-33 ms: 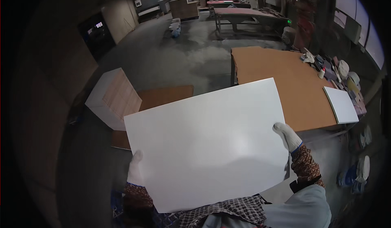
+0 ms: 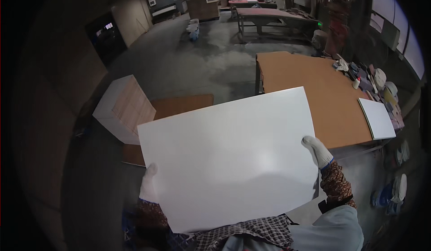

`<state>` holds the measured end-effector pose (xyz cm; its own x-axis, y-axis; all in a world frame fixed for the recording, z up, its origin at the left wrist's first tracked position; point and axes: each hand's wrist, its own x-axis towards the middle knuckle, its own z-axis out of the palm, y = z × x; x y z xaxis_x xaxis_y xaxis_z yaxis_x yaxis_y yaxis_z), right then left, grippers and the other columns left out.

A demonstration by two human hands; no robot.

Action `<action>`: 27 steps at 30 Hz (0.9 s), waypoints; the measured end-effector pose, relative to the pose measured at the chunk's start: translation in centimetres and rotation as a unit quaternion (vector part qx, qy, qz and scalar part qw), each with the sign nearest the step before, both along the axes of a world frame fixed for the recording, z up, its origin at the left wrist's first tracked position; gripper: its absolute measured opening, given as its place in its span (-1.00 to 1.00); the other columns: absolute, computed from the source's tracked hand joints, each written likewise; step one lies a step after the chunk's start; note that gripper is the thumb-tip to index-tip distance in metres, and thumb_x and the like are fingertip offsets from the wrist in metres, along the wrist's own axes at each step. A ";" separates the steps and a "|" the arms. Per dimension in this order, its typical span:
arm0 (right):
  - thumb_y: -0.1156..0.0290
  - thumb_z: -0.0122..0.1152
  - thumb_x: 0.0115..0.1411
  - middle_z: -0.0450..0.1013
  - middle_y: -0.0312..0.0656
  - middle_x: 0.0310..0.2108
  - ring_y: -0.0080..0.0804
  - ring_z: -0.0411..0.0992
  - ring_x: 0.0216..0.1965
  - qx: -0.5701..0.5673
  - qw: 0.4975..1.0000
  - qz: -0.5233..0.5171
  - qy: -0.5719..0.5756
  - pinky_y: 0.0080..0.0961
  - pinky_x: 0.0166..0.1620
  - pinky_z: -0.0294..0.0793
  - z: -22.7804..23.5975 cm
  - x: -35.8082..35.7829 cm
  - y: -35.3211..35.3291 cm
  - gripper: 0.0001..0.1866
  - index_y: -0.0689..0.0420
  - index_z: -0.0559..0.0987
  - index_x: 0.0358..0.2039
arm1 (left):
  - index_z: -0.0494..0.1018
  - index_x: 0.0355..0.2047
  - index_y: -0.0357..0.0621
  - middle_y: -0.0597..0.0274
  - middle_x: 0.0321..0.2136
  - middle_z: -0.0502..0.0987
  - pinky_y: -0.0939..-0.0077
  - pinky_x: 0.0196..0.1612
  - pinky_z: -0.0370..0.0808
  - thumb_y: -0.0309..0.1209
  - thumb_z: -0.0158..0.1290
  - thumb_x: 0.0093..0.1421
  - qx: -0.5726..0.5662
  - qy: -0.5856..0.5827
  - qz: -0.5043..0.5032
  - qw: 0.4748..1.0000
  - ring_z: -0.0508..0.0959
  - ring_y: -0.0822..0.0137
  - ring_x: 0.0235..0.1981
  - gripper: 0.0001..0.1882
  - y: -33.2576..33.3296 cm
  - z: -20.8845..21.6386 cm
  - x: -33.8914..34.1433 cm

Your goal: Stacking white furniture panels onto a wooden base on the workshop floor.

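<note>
A large white panel [image 2: 224, 161] is held up in front of my body, its far edge slanting upward to the right. My left hand [image 2: 149, 183], in a white glove, grips the panel's left edge with the thumb on top. At the right edge my right hand [image 2: 318, 151], gloved too, holds on the same way. The fingers of both hands are hidden beneath the panel. Its near edge lies close to the checked cloth [image 2: 251, 233] at my waist.
A brown-topped table [image 2: 310, 85] stands ahead right, with smaller white panels [image 2: 377, 118] and cluttered tools [image 2: 366, 78] along its right side. Stacked boards [image 2: 128, 107] rest on a brown sheet [image 2: 184, 103] at left. Another workbench [image 2: 274, 14] stands farther back. Blue-and-white containers [image 2: 389, 195] sit at right.
Very little differs. The view has shifted slightly, and the panel stays in both hands at nearly the same tilt.
</note>
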<state>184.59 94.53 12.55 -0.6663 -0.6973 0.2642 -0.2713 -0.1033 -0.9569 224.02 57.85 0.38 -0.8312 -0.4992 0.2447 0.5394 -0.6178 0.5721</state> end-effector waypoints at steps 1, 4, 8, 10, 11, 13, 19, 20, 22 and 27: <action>0.22 0.15 0.35 0.46 -0.36 -0.23 -0.61 0.38 -0.16 -0.017 1.000 -0.024 -0.011 -0.49 0.02 0.42 -0.1 -1.1 -2.0 -0.68 0.28 0.56 -0.17 | 0.19 0.35 -0.22 0.01 0.20 0.41 0.14 0.21 0.45 -0.05 0.05 0.33 0.004 -0.001 -0.001 1.000 0.45 0.08 0.19 -0.28 -2.9 0.7 -1.6; 0.26 0.19 0.34 0.47 -0.34 -0.19 -0.60 0.39 -0.13 -0.062 0.996 -0.064 -0.027 -0.50 0.08 0.40 1.3 -3.5 -6.8 -0.69 0.30 0.57 -0.13 | 0.21 0.34 -0.23 0.02 0.22 0.38 0.17 0.22 0.43 -0.06 0.04 0.34 -0.032 -0.011 -0.021 0.999 0.43 0.09 0.20 -0.30 -10.5 3.3 -6.9; 0.26 0.21 0.33 0.49 -0.28 -0.15 -0.51 0.42 -0.06 -0.098 0.987 -0.116 -0.058 -0.46 0.15 0.40 1.2 -12.1 -12.9 -0.64 0.33 0.56 -0.07 | 0.21 0.35 -0.22 0.01 0.25 0.37 0.18 0.25 0.41 -0.12 0.03 0.37 -0.005 -0.033 0.017 0.999 0.42 0.09 0.22 -0.34 -17.4 7.7 -16.0; 0.20 0.19 0.34 0.49 -0.20 -0.05 -0.38 0.43 0.02 -0.090 0.984 -0.096 -0.120 -0.37 0.20 0.39 2.1 -15.7 -15.7 -0.56 0.32 0.53 0.02 | 0.26 0.33 -0.22 0.01 0.24 0.40 0.22 0.24 0.43 -0.14 0.03 0.39 0.030 -0.078 0.022 0.996 0.44 0.13 0.20 -0.38 -18.6 12.7 -18.2; 0.15 0.18 0.33 0.49 -0.12 0.01 -0.33 0.41 0.08 -0.104 0.981 -0.091 -0.137 -0.35 0.24 0.35 2.7 -16.1 -16.3 -0.48 0.33 0.49 0.10 | 0.28 0.31 -0.23 0.01 0.23 0.41 0.26 0.23 0.44 -0.15 0.02 0.40 0.063 -0.118 -0.013 0.991 0.45 0.15 0.19 -0.41 -18.7 15.2 -20.5; 0.09 0.07 0.36 0.38 0.06 0.19 -0.12 0.36 0.21 -0.115 0.980 -0.056 -0.150 -0.18 0.26 0.35 2.9 -18.9 -17.7 -0.34 0.33 0.32 0.28 | 0.28 0.32 -0.25 -0.01 0.21 0.43 0.24 0.25 0.41 -0.16 0.02 0.39 0.028 -0.193 0.005 0.981 0.44 0.14 0.20 -0.40 -23.2 13.3 -26.0; -0.07 0.09 0.34 0.37 0.03 0.22 -0.06 0.38 0.19 0.005 0.965 -0.122 -0.233 -0.17 0.23 0.40 6.4 -28.3 -20.6 -0.25 0.26 0.30 0.32 | 0.39 0.21 -0.25 0.03 0.08 0.52 0.30 0.14 0.48 -0.06 0.08 0.35 0.013 -0.162 -0.018 0.987 0.52 0.21 0.09 -0.41 -26.4 15.5 -33.5; -0.08 0.09 0.34 0.38 0.03 0.22 -0.06 0.38 0.20 0.014 0.962 -0.169 -0.212 -0.16 0.24 0.39 6.9 -28.5 -20.3 -0.26 0.25 0.32 0.31 | 0.40 0.20 -0.25 0.04 0.06 0.53 0.30 0.14 0.48 -0.06 0.07 0.35 0.017 -0.160 -0.045 0.986 0.51 0.22 0.09 -0.42 -27.2 15.9 -33.8; -0.09 0.09 0.34 0.38 0.02 0.22 -0.06 0.37 0.20 0.039 0.954 -0.194 -0.224 -0.15 0.24 0.39 6.2 -27.1 -21.7 -0.27 0.23 0.34 0.30 | 0.41 0.19 -0.24 0.06 0.05 0.54 0.31 0.13 0.47 -0.07 0.07 0.35 0.010 -0.178 -0.034 0.983 0.52 0.23 0.08 -0.43 -28.3 16.3 -32.6; 0.04 -0.02 0.46 0.37 0.13 0.21 -0.05 0.38 0.15 0.116 0.973 -0.199 -0.024 -0.21 0.15 0.44 4.4 -46.7 -19.7 -0.37 0.37 0.40 0.23 | 0.46 0.11 -0.25 0.09 -0.05 0.58 0.36 0.11 0.46 -0.08 0.11 0.32 -0.051 -0.159 0.021 0.986 0.54 0.28 -0.01 -0.47 -24.6 12.2 -51.8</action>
<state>137.89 74.84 16.95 -0.9037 -0.4181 0.0921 -0.1998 0.2216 -0.9544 172.24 33.24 12.58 -0.8536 -0.5203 0.0255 0.3461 -0.5299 0.7742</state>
